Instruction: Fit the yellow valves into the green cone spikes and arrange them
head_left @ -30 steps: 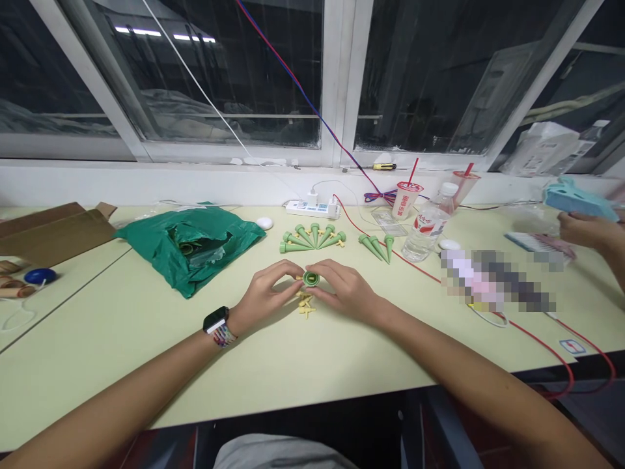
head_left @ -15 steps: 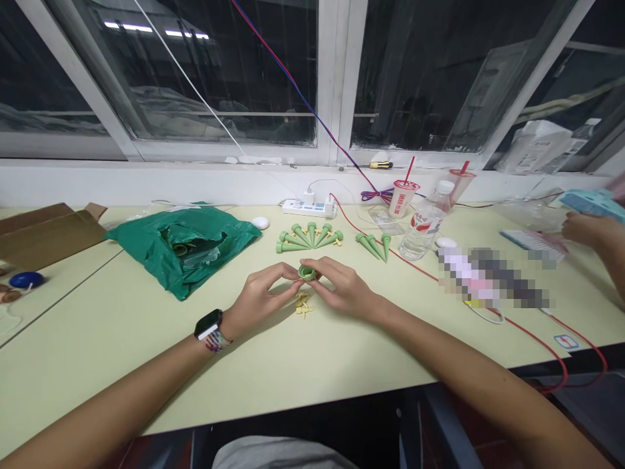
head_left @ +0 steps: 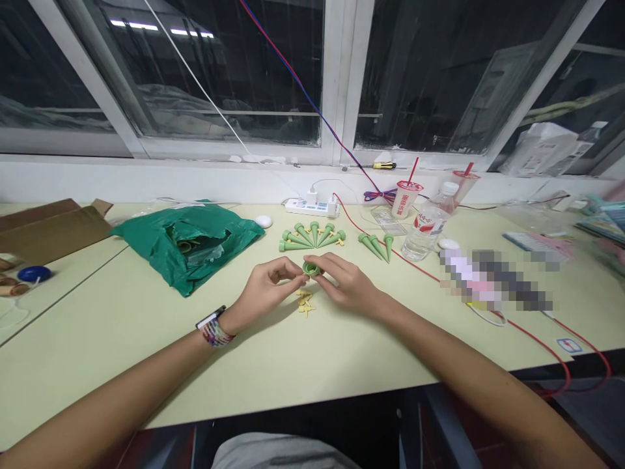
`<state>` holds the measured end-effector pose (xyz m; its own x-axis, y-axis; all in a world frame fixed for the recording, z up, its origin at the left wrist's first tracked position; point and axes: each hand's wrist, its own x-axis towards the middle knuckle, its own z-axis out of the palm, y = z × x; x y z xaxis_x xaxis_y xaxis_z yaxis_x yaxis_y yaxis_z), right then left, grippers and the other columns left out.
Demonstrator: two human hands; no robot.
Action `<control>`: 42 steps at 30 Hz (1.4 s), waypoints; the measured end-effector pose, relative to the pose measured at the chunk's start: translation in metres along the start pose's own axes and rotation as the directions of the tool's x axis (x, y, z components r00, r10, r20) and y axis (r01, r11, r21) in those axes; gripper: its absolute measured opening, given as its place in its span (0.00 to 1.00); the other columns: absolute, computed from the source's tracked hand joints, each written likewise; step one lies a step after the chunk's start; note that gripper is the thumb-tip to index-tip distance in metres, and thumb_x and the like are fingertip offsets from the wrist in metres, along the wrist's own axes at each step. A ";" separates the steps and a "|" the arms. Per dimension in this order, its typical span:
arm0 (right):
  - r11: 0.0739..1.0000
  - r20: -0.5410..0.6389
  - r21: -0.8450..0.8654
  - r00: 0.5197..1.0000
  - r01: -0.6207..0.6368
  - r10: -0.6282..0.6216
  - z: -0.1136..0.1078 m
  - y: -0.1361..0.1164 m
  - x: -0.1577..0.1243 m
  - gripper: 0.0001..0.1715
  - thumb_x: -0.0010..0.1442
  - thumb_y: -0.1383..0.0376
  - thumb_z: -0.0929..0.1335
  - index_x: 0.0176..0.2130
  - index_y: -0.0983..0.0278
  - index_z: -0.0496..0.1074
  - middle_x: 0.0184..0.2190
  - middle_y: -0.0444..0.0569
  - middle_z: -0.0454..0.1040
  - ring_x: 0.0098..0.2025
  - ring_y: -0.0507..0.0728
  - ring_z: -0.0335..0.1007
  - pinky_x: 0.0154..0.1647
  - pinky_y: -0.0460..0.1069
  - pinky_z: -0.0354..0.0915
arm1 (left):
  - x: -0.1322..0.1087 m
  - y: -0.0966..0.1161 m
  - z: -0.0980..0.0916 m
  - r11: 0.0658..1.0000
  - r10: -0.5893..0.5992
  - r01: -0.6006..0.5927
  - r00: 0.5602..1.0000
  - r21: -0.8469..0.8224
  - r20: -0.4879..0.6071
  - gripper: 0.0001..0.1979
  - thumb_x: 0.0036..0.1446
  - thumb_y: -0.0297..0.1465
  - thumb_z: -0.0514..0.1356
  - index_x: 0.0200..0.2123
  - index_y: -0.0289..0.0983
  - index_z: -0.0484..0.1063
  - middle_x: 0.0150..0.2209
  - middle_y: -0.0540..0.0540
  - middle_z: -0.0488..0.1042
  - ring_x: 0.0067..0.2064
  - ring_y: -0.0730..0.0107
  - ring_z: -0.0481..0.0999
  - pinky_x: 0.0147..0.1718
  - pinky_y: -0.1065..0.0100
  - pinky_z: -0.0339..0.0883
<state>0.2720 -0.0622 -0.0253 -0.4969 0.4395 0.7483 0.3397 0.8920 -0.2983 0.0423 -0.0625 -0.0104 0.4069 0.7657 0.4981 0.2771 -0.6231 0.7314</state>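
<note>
My right hand [head_left: 344,283] grips a green plant watering spike [head_left: 310,268], its round hollow end facing up toward me. My left hand [head_left: 271,290] is closed in a pinch at the spike's left side; whatever is between its fingertips is too small to make out. Just below the hands lie several small yellow valve pieces [head_left: 305,303] in a loose pile. Beyond them, several green spikes with yellow pieces on them [head_left: 314,236] are fanned out, tips together. Three more green spikes [head_left: 375,246] lie to the right, with no yellow piece visible on them.
A torn green plastic bag [head_left: 190,244] lies at left, near a cardboard box [head_left: 53,231] and a blue round object [head_left: 34,273]. A power strip [head_left: 312,207] sits at the back. On the right are a water bottle [head_left: 427,225], a drink cup [head_left: 406,198] and a red cable [head_left: 527,332].
The view has shifted slightly. Both hands stay together at the spike, and my left wrist has turned. Another person's hand at the far right, with a light blue object, has gone from view.
</note>
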 end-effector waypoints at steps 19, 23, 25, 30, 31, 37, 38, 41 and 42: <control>0.954 0.076 -0.251 0.986 0.163 -0.149 -0.010 0.013 -0.001 0.25 0.73 0.72 0.59 0.66 0.64 0.67 0.50 0.61 0.77 0.52 0.62 0.76 0.49 0.56 0.75 | 0.003 -0.005 0.001 0.984 -0.107 0.111 0.994 -0.137 0.034 0.13 0.66 0.41 0.66 0.35 0.37 0.75 0.34 0.42 0.83 0.37 0.60 0.85 0.38 0.62 0.81; 0.950 -0.084 -0.306 0.996 -0.057 0.033 -0.033 0.038 -0.004 0.26 0.74 0.68 0.59 0.67 0.61 0.66 0.51 0.60 0.76 0.54 0.63 0.75 0.55 0.58 0.72 | 0.010 -0.013 -0.013 0.918 -0.260 0.242 0.965 -0.315 -0.017 0.18 0.60 0.45 0.70 0.35 0.36 0.76 0.34 0.40 0.84 0.40 0.56 0.86 0.44 0.55 0.81; 0.913 -0.181 -0.330 0.965 -0.239 0.187 -0.046 0.055 -0.008 0.26 0.73 0.64 0.61 0.68 0.63 0.64 0.49 0.60 0.76 0.51 0.63 0.75 0.54 0.58 0.72 | 0.013 -0.018 -0.020 0.946 -0.246 0.224 0.967 -0.233 -0.068 0.18 0.58 0.46 0.71 0.35 0.36 0.76 0.35 0.40 0.84 0.40 0.57 0.85 0.45 0.55 0.80; 0.689 -0.276 -0.433 0.813 -0.581 0.512 -0.069 0.086 -0.020 0.25 0.70 0.60 0.64 0.62 0.68 0.65 0.44 0.58 0.77 0.43 0.62 0.74 0.44 0.54 0.68 | 0.011 -0.025 -0.017 0.985 -0.175 0.175 0.984 0.001 0.025 0.16 0.61 0.45 0.68 0.37 0.37 0.79 0.41 0.41 0.84 0.43 0.59 0.83 0.46 0.60 0.77; 0.632 -0.289 -0.463 0.780 -0.621 0.555 -0.071 0.089 -0.021 0.24 0.69 0.60 0.64 0.61 0.67 0.65 0.44 0.58 0.77 0.43 0.63 0.74 0.43 0.53 0.67 | 0.009 -0.025 -0.014 0.984 -0.178 0.176 0.982 0.029 0.069 0.15 0.63 0.44 0.67 0.38 0.37 0.80 0.41 0.42 0.84 0.43 0.60 0.83 0.45 0.62 0.77; 0.362 -0.353 -0.546 0.600 -0.755 0.718 -0.081 0.097 -0.025 0.20 0.68 0.62 0.65 0.58 0.66 0.68 0.46 0.58 0.78 0.45 0.64 0.74 0.40 0.52 0.63 | 0.005 -0.022 -0.006 0.970 -0.234 0.218 0.956 0.110 0.175 0.12 0.64 0.41 0.65 0.37 0.39 0.80 0.41 0.44 0.83 0.42 0.61 0.83 0.41 0.64 0.76; 0.340 -0.352 -0.549 0.580 -0.763 0.734 -0.082 0.098 -0.025 0.20 0.69 0.62 0.65 0.58 0.66 0.68 0.46 0.59 0.78 0.45 0.64 0.74 0.40 0.51 0.63 | 0.006 -0.023 -0.006 0.971 -0.228 0.210 0.958 0.118 0.175 0.12 0.64 0.41 0.65 0.37 0.39 0.80 0.42 0.44 0.83 0.43 0.60 0.83 0.42 0.63 0.76; 0.295 -0.358 -0.552 0.541 -0.780 0.761 -0.083 0.102 -0.025 0.20 0.69 0.61 0.65 0.58 0.65 0.68 0.46 0.58 0.79 0.45 0.64 0.74 0.41 0.52 0.63 | 0.007 -0.025 -0.006 0.973 -0.193 0.165 0.965 0.164 0.178 0.11 0.63 0.40 0.65 0.36 0.40 0.81 0.43 0.43 0.82 0.46 0.58 0.82 0.46 0.61 0.76; 0.286 -0.360 -0.553 0.534 -0.783 0.765 -0.084 0.102 -0.024 0.20 0.69 0.60 0.65 0.58 0.65 0.68 0.46 0.58 0.79 0.45 0.64 0.74 0.41 0.52 0.63 | 0.007 -0.025 -0.006 0.972 -0.180 0.146 0.966 0.182 0.184 0.10 0.63 0.40 0.64 0.36 0.41 0.82 0.43 0.43 0.82 0.47 0.58 0.81 0.47 0.60 0.76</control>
<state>0.3858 0.0096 -0.0246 0.2820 0.8788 0.3849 0.9277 -0.1474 -0.3431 0.0333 -0.0409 -0.0226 0.5036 0.8226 0.2640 0.4878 -0.5229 0.6990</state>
